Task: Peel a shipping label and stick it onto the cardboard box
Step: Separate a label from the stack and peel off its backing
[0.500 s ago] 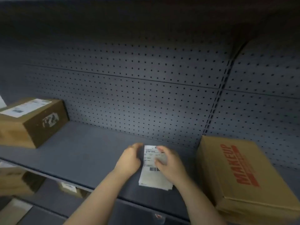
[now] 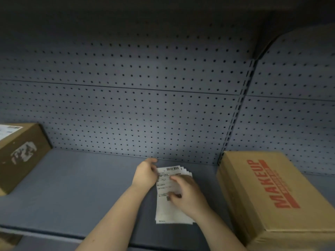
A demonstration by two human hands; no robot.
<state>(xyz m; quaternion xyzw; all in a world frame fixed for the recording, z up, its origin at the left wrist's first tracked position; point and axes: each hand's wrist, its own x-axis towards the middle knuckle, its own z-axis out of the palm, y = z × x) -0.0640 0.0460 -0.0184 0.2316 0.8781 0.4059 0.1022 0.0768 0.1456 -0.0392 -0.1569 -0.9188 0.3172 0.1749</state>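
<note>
A small stack of white shipping labels [image 2: 167, 211] with barcodes lies on the blue-grey shelf [image 2: 81, 187], near its middle. My left hand [image 2: 146, 173] rests at the stack's upper left edge, fingers curled on the top sheet's corner. My right hand [image 2: 186, 193] lies flat on the top label, covering its middle and lower barcode. A tan cardboard box [image 2: 275, 200] printed "MAKEUP" in red lies on the shelf just right of the labels.
A darker brown box [image 2: 20, 154] with a white label on top and a torn sticker patch on its side stands at the far left. A pegboard wall [image 2: 145, 115] closes the back of the shelf. The shelf's front edge runs below my forearms.
The view has shifted left, so the left box sits nearer the frame edge. My right hand has slid down over the label's middle, and the sheets beneath are fanned at the top right.
</note>
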